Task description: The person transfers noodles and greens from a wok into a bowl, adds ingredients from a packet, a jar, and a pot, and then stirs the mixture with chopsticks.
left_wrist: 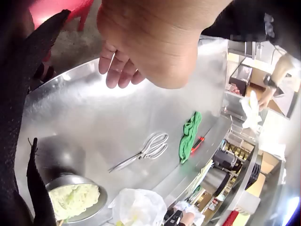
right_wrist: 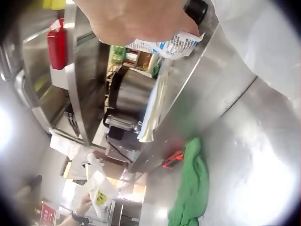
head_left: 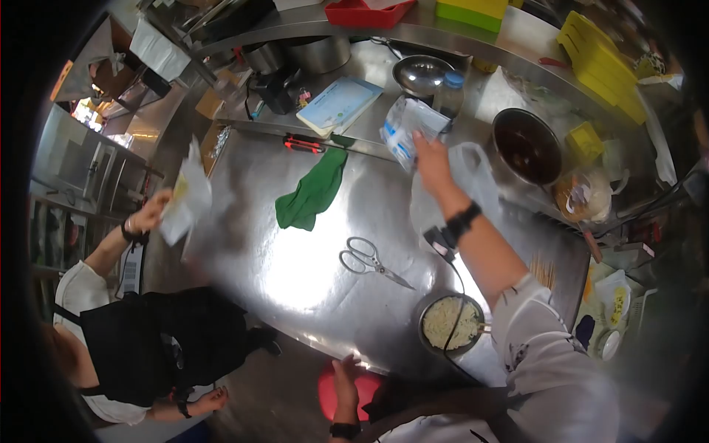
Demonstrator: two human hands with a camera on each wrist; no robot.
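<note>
"Where's the packet point(head_left: 403, 134)?"
"Pinched in the right hand's point(head_left: 434, 165) fingers; the left hand's point(head_left: 345, 384) fingers hang loose, empty. The step's likely moving it."
"Next?"
"Probably a firm pinch, clearing the plastic bag point(head_left: 478, 174) beside those fingers."

Two people point(head_left: 159, 343) can be seen in part. One left hand point(head_left: 344, 385) and one right hand point(head_left: 432, 162) are counted on one person, and two hands point(head_left: 151, 211) on the other, making four. One blue and white packet point(head_left: 402, 136) is counted. One pair of scissors point(head_left: 375, 267), one green cloth point(head_left: 314, 196), one bowl of pale shreds point(head_left: 449, 323), one bowl of dark brown stuff point(head_left: 526, 146) and one red stool point(head_left: 326, 397) are counted too.
</note>
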